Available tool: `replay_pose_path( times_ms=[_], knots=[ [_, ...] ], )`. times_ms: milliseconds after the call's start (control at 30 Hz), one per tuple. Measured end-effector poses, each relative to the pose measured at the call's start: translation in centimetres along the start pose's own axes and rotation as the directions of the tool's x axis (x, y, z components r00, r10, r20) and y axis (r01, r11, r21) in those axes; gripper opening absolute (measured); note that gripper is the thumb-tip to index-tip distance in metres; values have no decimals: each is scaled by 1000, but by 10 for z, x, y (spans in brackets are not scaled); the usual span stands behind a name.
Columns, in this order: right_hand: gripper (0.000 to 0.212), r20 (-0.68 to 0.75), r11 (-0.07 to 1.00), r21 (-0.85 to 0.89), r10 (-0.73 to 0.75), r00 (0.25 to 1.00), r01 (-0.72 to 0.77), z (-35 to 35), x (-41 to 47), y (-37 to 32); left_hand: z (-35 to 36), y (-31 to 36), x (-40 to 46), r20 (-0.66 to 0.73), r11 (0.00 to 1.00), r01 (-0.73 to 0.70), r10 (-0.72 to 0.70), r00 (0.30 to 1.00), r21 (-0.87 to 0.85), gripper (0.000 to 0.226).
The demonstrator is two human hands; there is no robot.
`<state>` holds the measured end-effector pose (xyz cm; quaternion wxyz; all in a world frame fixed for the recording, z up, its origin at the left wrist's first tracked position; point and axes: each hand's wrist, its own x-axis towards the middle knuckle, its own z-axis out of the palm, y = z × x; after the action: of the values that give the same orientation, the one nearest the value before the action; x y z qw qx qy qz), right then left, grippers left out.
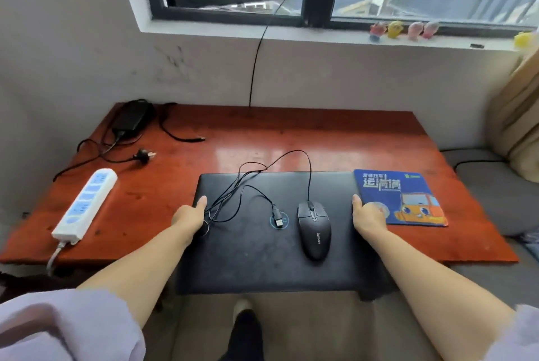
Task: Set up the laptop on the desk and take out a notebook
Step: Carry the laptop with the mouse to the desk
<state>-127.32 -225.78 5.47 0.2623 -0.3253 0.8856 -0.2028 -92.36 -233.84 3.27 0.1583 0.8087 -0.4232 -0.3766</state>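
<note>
A closed black laptop (pixel 256 255) lies flat at the near middle of the red-brown desk (pixel 320 139), its front part hanging over the desk's edge. My left hand (pixel 191 215) grips its left side and my right hand (pixel 366 216) grips its right side. On the lid rest a black wired mouse (pixel 314 229) and its looped cable with the USB plug (pixel 277 216). No notebook is in view.
A blue mouse pad (pixel 408 200) with a cartoon truck lies right of the laptop. A white power strip (pixel 84 204) sits at the desk's left. A black power adapter (pixel 131 118) with loose cables and a plug (pixel 143 155) lies at the back left. Small toys (pixel 402 29) stand on the windowsill.
</note>
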Motion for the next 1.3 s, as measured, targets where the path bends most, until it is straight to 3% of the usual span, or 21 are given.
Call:
replay_pose_path(
  times_ms=[300, 600, 767, 867, 967, 1100, 1200, 1300],
  knots=[
    [63, 54, 996, -31, 90, 994, -88, 42, 127, -60, 29, 77, 128, 93, 982, -14, -4, 996, 188, 69],
    [60, 76, 977, -175, 138, 988, -123, 60, 198, -93, 43, 119, 193, 156, 872, -136, 70, 985, 470, 67],
    [56, 116, 931, -364, 26, 993, 18, 62, 209, -93, 42, 120, 196, 130, 759, -220, 178, 976, 612, 69],
    [50, 179, 819, -541, -109, 978, 190, 53, 212, -91, 39, 120, 192, 136, 667, -273, 251, 958, 693, 67],
    [44, 276, 717, -630, -154, 949, 300, 45, 212, -94, 33, 130, 190, 194, 540, -315, 269, 943, 780, 66],
    [45, 361, 748, -607, -39, 932, 267, 41, 209, -107, 34, 145, 177, 240, 354, -318, 246, 939, 880, 66],
    [46, 296, 798, -578, 12, 955, 170, 36, 205, -115, 42, 151, 159, 257, 331, -331, 249, 934, 884, 51],
    [36, 150, 775, -599, -141, 979, 203, 33, 203, -131, 59, 149, 135, 307, 362, -392, 270, 912, 846, 38]
  ],
)
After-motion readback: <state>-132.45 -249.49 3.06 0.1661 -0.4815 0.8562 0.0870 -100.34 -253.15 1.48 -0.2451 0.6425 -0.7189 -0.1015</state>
